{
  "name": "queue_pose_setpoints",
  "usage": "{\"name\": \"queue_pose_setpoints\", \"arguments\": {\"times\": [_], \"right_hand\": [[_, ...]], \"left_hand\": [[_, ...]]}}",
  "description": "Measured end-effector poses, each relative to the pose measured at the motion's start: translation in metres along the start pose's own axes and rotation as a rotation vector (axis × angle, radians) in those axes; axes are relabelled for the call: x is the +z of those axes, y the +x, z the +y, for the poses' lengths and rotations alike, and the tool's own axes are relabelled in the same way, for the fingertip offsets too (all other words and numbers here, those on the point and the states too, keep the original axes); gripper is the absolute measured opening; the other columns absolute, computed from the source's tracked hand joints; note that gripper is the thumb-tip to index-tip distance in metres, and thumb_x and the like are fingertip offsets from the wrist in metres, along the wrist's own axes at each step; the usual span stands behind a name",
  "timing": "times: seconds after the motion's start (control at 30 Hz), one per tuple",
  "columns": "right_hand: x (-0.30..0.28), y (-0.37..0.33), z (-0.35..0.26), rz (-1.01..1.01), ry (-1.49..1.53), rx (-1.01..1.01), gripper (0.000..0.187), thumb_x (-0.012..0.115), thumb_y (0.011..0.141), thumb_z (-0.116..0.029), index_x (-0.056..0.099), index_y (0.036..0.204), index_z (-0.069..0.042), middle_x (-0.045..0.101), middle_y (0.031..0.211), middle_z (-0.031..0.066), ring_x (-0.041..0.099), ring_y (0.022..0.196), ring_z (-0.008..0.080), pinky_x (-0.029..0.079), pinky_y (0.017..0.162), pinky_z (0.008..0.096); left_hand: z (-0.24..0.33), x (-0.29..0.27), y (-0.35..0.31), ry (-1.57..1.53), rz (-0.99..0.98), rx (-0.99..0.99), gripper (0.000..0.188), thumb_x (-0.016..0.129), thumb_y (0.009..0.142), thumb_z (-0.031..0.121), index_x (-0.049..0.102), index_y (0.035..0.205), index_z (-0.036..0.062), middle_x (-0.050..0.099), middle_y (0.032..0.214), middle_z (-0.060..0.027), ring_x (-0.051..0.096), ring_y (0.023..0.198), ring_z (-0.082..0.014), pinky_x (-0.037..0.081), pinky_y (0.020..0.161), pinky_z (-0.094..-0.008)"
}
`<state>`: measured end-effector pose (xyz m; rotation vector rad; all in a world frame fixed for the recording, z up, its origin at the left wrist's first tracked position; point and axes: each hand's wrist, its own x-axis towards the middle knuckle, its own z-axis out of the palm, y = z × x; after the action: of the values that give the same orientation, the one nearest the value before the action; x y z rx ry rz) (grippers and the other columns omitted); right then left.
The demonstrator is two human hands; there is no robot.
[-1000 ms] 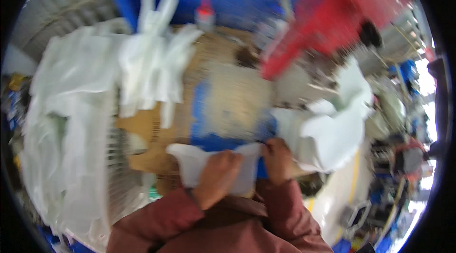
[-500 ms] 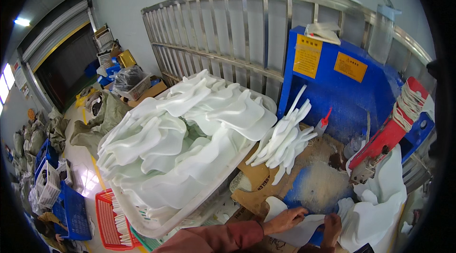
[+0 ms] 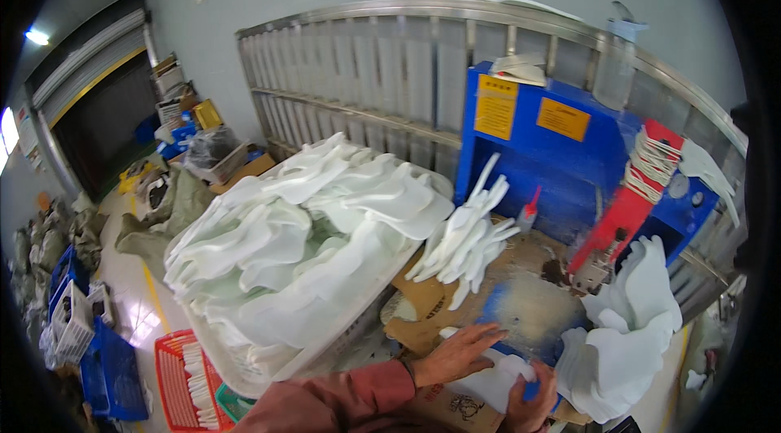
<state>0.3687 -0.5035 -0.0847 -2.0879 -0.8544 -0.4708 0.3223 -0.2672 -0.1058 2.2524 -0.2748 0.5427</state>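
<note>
White piece [image 3: 486, 387], blue machine [image 3: 555, 163], red lever [image 3: 606, 223]

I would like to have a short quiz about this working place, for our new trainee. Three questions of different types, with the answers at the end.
1. Multiple choice: What colour is the large tray under the pile of pieces?
A) black
B) white
C) yellow

2. True or false: In the picture, the bottle with the red tip stands to the right of the red bar.

3. Short answer: What flat thing lies by the person's left hand and right hand?

Key:
1. B
2. False; it stands to the left.
3. A flat white piece.
</note>
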Motion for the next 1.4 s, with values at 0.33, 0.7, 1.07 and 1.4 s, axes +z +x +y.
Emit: {"name": "queue_pose_setpoints", "arguments": {"times": [0.33, 0.7, 1.07, 1.4], "right_hand": [[-0.022, 0.04, -0.042, 0.109, 0.592, 0.226, 0.045, 0.066, 0.098, -0.017, 0.054, 0.137, 0.001, 0.062, 0.122, 0.0164, 0.062, 0.105, 0.0253, 0.052, 0.089, 0.0389], [-0.001, 0.031, -0.035, -0.301, 0.905, 0.444, 0.04, 0.061, 0.102, -0.006, 0.058, 0.141, -0.001, 0.059, 0.139, 0.0131, 0.067, 0.095, 0.0193, 0.056, 0.077, 0.0321], [-0.002, 0.002, -0.018, -0.337, 0.868, 0.333, 0.035, 0.063, 0.098, 0.001, 0.065, 0.132, -0.007, 0.069, 0.122, 0.0087, 0.068, 0.101, 0.0176, 0.056, 0.085, 0.0331], [-0.143, 0.039, -0.019, -0.149, 0.207, 0.028, 0.034, 0.073, 0.094, -0.009, 0.068, 0.127, -0.004, 0.07, 0.116, 0.0146, 0.069, 0.103, 0.0341, 0.057, 0.086, 0.0411]], "left_hand": [[0.058, -0.087, -0.004, 0.203, -0.108, 0.118, 0.061, 0.075, 0.088, 0.019, 0.053, 0.143, 0.0014, 0.067, 0.107, -0.0176, 0.066, 0.095, -0.0368, 0.055, 0.088, -0.0462], [0.132, -0.338, -0.096, 0.509, 0.154, -0.715, 0.055, 0.073, 0.095, 0.016, 0.056, 0.147, 0.0074, 0.074, 0.111, -0.0183, 0.073, 0.097, -0.0258, 0.057, 0.086, -0.0391], [-0.041, -0.308, -0.295, 0.783, 0.157, -0.659, 0.057, 0.062, 0.091, 0.005, 0.051, 0.147, -0.0003, 0.052, 0.149, -0.0221, 0.046, 0.14, -0.0402, 0.034, 0.12, -0.0466], [-0.015, -0.349, -0.324, 0.707, 0.334, -0.705, 0.059, 0.054, 0.096, 0.0, 0.048, 0.154, 0.0071, 0.054, 0.148, -0.0133, 0.054, 0.132, -0.0267, 0.045, 0.108, -0.0367]]}}
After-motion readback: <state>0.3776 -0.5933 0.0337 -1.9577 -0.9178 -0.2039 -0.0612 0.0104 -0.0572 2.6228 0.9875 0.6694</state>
